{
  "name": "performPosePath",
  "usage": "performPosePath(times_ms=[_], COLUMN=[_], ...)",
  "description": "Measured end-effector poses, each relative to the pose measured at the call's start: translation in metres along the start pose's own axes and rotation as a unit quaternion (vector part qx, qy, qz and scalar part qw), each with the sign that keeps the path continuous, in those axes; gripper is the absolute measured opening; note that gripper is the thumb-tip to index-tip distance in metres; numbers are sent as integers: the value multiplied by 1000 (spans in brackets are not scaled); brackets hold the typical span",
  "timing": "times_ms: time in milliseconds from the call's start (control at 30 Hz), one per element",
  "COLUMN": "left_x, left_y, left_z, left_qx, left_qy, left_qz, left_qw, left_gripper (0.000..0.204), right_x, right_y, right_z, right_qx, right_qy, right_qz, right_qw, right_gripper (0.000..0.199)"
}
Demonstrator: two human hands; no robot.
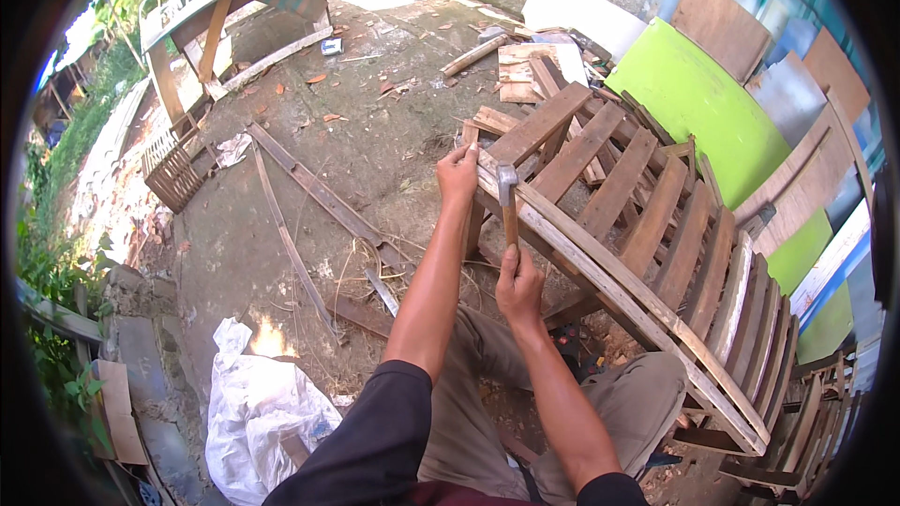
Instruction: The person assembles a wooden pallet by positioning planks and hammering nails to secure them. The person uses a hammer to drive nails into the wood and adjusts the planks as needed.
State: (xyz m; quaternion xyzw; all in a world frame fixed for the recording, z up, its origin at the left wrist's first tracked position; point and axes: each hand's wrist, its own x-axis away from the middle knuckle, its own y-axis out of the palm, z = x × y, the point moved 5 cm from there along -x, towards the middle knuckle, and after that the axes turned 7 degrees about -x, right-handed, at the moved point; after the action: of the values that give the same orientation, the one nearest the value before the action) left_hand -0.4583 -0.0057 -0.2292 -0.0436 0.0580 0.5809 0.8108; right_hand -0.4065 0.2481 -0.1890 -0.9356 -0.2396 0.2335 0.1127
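My right hand (520, 286) is wrapped round the wooden handle of a hammer (508, 195), whose metal head points up and away from me. The head is close to the long pale edge rail of a slatted wooden frame (645, 215). At the near left corner of that frame, my left hand (457, 173) is closed in a pinch, its fingertips against the wood. What lies between those fingers is too small to tell. Brown slats run across the frame, which stands raised off the ground to the right of my knees.
Loose planks (328, 192) and thin sticks lie on the ground at left, near a white sack (248, 412) and a slatted crate (172, 173). Green board (698, 103) and plywood sheets lean on the right-hand wall. A wooden table (248, 0) stands far left; scrap wood is piled behind the frame.
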Motion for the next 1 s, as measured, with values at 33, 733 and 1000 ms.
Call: performPosePath(times_ms=[33,733,1000], left_x=[-1,3,3], left_y=[2,-4,-6], left_z=[-1,9,3], left_qx=[1,13,-5], left_qy=[0,-2,3], left_qz=[-13,-8,-5], left_qw=[1000,1000,1000], left_gripper=[28,27,29], right_x=[5,-20,5], right_y=[-1,35,30], right_z=[3,24,17], right_qx=[-8,-58,-91], right_qy=[-7,-12,-14], right_qz=[-12,37,46], right_qw=[1000,998,995], right_gripper=[40,48,46])
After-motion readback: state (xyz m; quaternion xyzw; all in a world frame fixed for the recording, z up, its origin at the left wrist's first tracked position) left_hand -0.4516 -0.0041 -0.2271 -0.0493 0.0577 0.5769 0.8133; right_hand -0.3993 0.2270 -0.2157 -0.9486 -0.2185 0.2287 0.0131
